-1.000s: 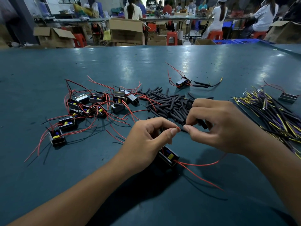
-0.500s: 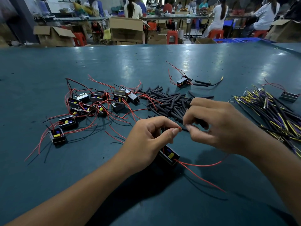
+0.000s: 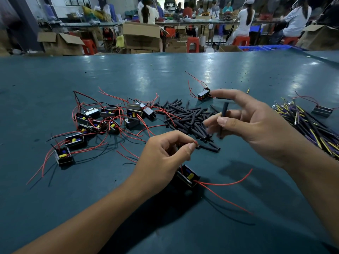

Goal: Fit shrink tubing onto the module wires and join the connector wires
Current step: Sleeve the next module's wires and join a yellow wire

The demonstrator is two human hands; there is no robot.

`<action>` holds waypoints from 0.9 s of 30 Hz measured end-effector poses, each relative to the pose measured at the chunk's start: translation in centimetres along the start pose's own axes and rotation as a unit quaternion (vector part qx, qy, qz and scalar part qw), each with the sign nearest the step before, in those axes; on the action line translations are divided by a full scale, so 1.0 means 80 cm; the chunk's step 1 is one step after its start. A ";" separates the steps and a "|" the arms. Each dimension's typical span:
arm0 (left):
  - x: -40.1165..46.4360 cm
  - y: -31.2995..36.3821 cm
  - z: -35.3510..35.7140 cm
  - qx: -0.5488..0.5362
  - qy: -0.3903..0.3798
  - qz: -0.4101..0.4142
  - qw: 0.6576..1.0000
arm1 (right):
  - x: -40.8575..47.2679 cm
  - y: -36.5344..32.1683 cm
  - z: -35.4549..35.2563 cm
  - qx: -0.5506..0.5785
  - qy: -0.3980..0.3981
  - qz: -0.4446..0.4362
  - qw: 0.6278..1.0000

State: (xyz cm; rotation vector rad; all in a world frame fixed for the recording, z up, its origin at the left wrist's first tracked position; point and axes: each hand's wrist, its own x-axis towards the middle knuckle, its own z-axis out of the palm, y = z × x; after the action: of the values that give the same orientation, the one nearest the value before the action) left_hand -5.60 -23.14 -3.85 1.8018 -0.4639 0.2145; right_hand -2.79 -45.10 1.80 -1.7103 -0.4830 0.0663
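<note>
My left hand (image 3: pixel 165 154) pinches the tip of a red wire (image 3: pixel 195 143) between thumb and forefinger. That wire runs down to a small black module (image 3: pixel 187 176) with a yellow part, lying on the table under the hand. My right hand (image 3: pixel 256 125) is raised and to the right, thumb pressing a black shrink tube (image 3: pixel 223 114) held upright against its fingers, forefinger stretched out. The tube stands apart from the wire tip. A heap of black shrink tubes (image 3: pixel 185 118) lies behind the hands.
Several black modules with red wires (image 3: pixel 110 121) lie tangled at the left. One module (image 3: pixel 203 93) sits beyond the tube heap. A bundle of yellow and purple connector wires (image 3: pixel 308 125) and another module (image 3: pixel 322 110) lie at the right. Boxes and seated people fill the background.
My right hand has lifted away from the left hand, up and to the right, and the tube it holds now stands upright. The left hand still pinches the red wire tip.
</note>
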 end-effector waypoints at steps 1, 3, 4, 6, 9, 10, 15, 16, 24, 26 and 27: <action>0.000 0.000 0.000 0.000 0.000 0.000 1.000 | 0.001 0.001 0.001 0.010 0.006 -0.002 1.000; 0.001 0.000 0.000 0.000 0.003 0.001 1.000 | 0.002 0.002 0.006 0.032 0.025 0.002 0.999; 0.001 0.000 -0.001 0.000 0.007 0.001 1.000 | 0.002 0.003 0.008 0.035 0.033 0.004 0.999; 0.002 0.000 -0.001 0.001 0.013 0.003 1.000 | 0.003 0.005 0.011 0.020 0.043 0.003 0.999; 0.002 -0.001 -0.001 0.002 0.017 0.003 1.000 | 0.004 0.006 0.012 0.054 0.051 0.008 0.997; 0.002 -0.001 -0.001 0.001 0.017 0.002 1.000 | 0.004 0.006 0.012 0.073 0.053 0.010 0.996; 0.002 -0.001 0.000 -0.011 0.018 0.000 1.000 | 0.005 0.009 0.015 0.095 0.063 0.005 0.994; 0.002 0.000 0.000 -0.011 0.018 0.001 1.000 | 0.005 0.010 0.016 0.085 0.061 0.004 0.994; 0.002 0.003 0.002 -0.018 0.018 -0.001 1.000 | 0.006 0.012 0.013 0.063 0.098 0.003 0.993; 0.002 0.004 0.003 -0.020 0.018 -0.001 1.000 | 0.006 0.012 0.012 0.062 0.099 0.009 0.993; 0.002 0.003 0.004 -0.020 0.019 -0.001 1.000 | 0.006 0.012 0.013 0.061 0.097 0.014 0.993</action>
State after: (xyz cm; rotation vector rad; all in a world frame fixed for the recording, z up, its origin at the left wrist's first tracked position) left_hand -5.60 -23.51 -3.63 1.7556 -0.4365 0.2349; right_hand -2.44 -44.08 0.73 -1.5857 -0.3047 -0.0496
